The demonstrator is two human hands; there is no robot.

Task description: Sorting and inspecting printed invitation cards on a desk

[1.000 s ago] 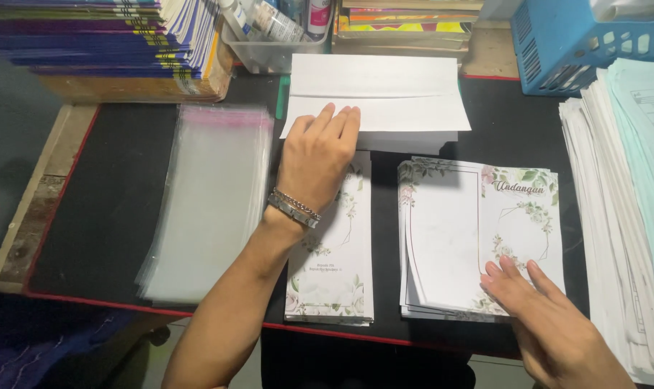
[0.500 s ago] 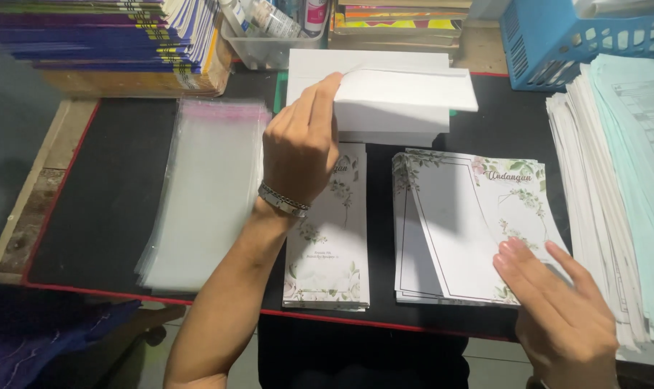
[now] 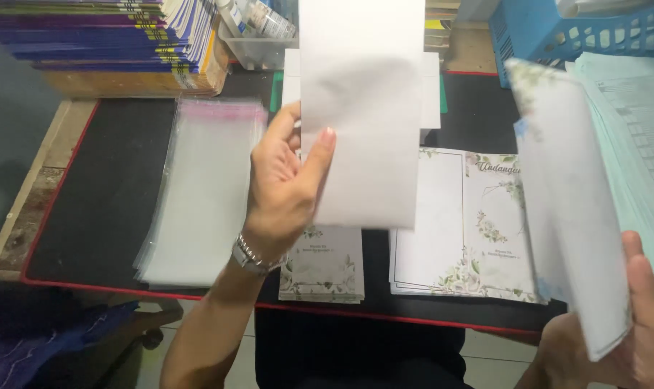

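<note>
My left hand point(image 3: 283, 187), with a metal watch on its wrist, holds a folded white paper sheet point(image 3: 363, 115) upright above the black mat, thumb on its front edge. My right hand point(image 3: 629, 331) at the lower right grips a floral printed card point(image 3: 572, 202), lifted on edge and blurred. Below them lie a stack of narrow floral cards point(image 3: 323, 270) and a stack of open floral cards point(image 3: 460, 230). More white sheets point(image 3: 431, 86) lie behind the raised one.
A pile of clear plastic sleeves point(image 3: 204, 194) lies at left on the black mat point(image 3: 103, 187) with a red edge. Stacked books point(image 3: 103, 36) stand at back left, a blue basket point(image 3: 586, 32) at back right, pale green paper stacks point(image 3: 637, 122) at right.
My left hand has lifted a white sheet off the back pile and raised it upright. My right hand has picked up a floral card from the right stack and tilted it up.
</note>
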